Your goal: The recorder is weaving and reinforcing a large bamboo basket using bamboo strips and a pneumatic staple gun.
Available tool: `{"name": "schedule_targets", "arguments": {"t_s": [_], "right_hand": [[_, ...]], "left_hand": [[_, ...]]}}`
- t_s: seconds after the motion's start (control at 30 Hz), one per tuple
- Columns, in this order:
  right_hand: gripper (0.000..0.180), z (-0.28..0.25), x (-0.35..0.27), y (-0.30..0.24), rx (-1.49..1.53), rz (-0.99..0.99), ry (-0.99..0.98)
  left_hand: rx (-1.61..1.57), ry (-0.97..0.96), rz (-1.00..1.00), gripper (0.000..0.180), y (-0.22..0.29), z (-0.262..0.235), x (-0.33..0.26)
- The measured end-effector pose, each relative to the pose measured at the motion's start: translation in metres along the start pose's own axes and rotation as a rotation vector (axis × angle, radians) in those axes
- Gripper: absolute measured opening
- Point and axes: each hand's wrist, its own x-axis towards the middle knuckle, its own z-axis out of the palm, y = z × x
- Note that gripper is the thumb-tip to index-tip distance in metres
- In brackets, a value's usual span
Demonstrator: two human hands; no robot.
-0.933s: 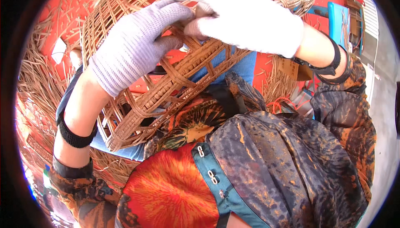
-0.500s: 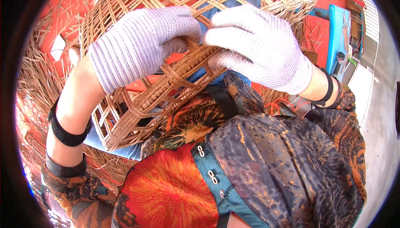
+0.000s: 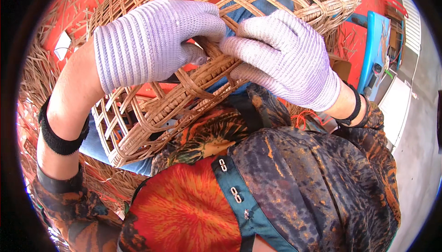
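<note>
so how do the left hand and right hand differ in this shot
The left hand points toward the picture's right; the right hand points up and left. The left hand's black band sits well up the forearm, bare skin between; the right hand's band sits close to its glove. Both wear pale ribbed knit gloves and touch the woven wicker piece.

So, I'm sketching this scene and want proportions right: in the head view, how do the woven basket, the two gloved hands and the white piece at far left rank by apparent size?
1. Woven basket
2. Left hand and right hand: too alike to rank
3. White piece
</note>
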Motion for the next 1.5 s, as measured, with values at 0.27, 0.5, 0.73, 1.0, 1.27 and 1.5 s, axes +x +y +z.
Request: {"name": "schedule_targets", "arguments": {"t_s": [0.27, 0.5, 0.73, 1.0, 1.27, 1.5], "right_hand": [[0.045, 0.002, -0.002, 0.002, 0.029, 0.002, 0.031], [0.046, 0.003, -0.006, 0.000, 0.000, -0.002, 0.068], [0.048, 0.002, -0.005, 0.001, 0.007, -0.025, 0.080], [0.050, 0.003, -0.007, -0.001, -0.011, -0.042, 0.098], [0.036, 0.014, -0.021, -0.005, -0.054, -0.040, 0.220], [0.037, 0.020, -0.017, 0.003, -0.031, -0.052, 0.230]], "left_hand": [[0.010, 0.066, -0.029, 0.032, -0.002, 0.009, -0.006], [0.060, 0.078, 0.034, 0.030, -0.002, 0.005, -0.002], [-0.186, -0.017, -0.145, 0.027, 0.009, -0.003, -0.001], [-0.184, 0.001, -0.087, 0.022, -0.001, -0.002, -0.003], [-0.163, -0.136, -0.148, 0.021, -0.001, -0.009, 0.000], [-0.393, -0.145, -0.304, 0.022, -0.004, -0.013, 0.000]]}}
